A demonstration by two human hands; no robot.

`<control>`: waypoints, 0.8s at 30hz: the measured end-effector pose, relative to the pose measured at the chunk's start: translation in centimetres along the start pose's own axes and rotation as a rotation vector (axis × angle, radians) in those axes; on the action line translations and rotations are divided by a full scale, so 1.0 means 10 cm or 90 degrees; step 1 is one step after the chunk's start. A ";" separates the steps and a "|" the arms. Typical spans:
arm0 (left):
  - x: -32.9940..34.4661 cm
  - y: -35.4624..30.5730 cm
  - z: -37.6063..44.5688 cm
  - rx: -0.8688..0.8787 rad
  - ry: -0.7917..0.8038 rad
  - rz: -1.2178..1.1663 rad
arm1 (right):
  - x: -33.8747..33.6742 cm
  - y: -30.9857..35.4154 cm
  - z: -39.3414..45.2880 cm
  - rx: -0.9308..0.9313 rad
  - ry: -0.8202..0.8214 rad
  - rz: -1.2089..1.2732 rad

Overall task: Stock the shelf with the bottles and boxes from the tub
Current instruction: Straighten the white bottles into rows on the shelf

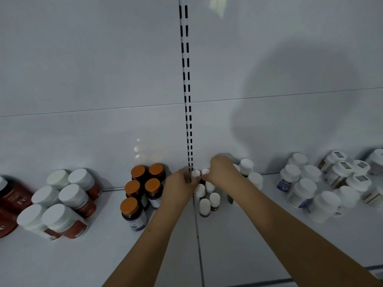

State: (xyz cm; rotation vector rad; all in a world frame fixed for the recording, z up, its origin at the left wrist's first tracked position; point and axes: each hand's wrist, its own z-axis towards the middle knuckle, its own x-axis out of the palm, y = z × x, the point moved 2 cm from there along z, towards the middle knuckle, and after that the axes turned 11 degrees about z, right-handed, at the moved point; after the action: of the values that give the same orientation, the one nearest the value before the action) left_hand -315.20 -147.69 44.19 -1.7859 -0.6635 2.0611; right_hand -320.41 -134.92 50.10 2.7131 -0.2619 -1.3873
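White shelf; red bottle reads "Fe".

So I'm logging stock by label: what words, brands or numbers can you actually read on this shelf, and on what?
"Fe": on the dark red jar at far left.
"e": on the cut-off red jar below it; the rest is out of frame.
Labels on the orange-capped bottles, white-capped red-label bottles, small bottles between the hands, and right-side bottles: too small or blurred to read.
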 end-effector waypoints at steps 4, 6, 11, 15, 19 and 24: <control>0.02 0.02 -0.11 0.018 0.040 0.014 | 0.06 -0.01 -0.06 -0.020 -0.015 -0.057; 0.04 0.00 -0.12 0.023 0.073 0.026 | 0.10 -0.02 -0.04 -0.012 0.017 -0.086; 0.01 -0.10 -0.06 0.057 0.086 0.072 | 0.13 -0.06 -0.01 -0.042 -0.005 -0.090; -0.01 -0.13 0.01 0.059 0.066 0.098 | 0.03 -0.04 -0.03 -0.036 -0.039 -0.052; 0.02 -0.10 0.03 0.064 0.072 0.105 | 0.13 -0.01 0.09 -0.052 0.015 -0.059; 0.04 -0.02 0.02 0.076 0.040 0.080 | 0.16 -0.07 0.05 -0.078 -0.056 -0.021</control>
State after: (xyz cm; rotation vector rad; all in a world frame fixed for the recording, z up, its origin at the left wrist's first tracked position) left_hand -315.50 -147.37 44.00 -1.8575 -0.4104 2.0683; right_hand -319.80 -134.54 48.43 2.5737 -0.1347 -1.4808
